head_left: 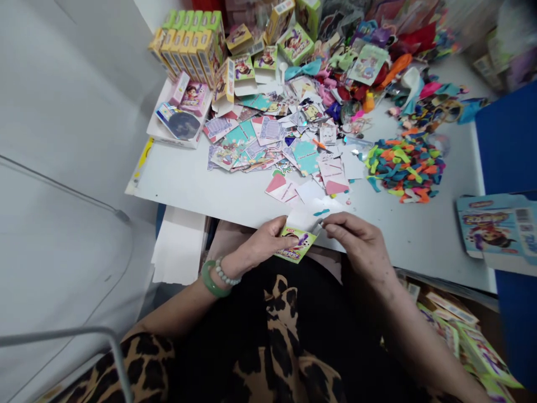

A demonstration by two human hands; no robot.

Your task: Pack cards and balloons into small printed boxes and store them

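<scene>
My left hand (268,242) grips a small green box (296,250) at the table's front edge, its thumb lying across the printed face. White flaps of the box stand up on the side toward the table. At the right end of the box, the fingers of my right hand (356,238) are pinched together by a flap or a small greyish piece, too small to tell. Just beyond the box, a small teal piece (321,212) lies on the white table (184,190). Pink and white cards (285,189) are spread a little farther back.
Yellow and green boxes (188,47) stand stacked at the back left beside a white tray (153,130). Mixed cards and toys cover the middle. A pile of colourful balloons (405,168) lies right; a blue box (493,229) hangs over the right edge.
</scene>
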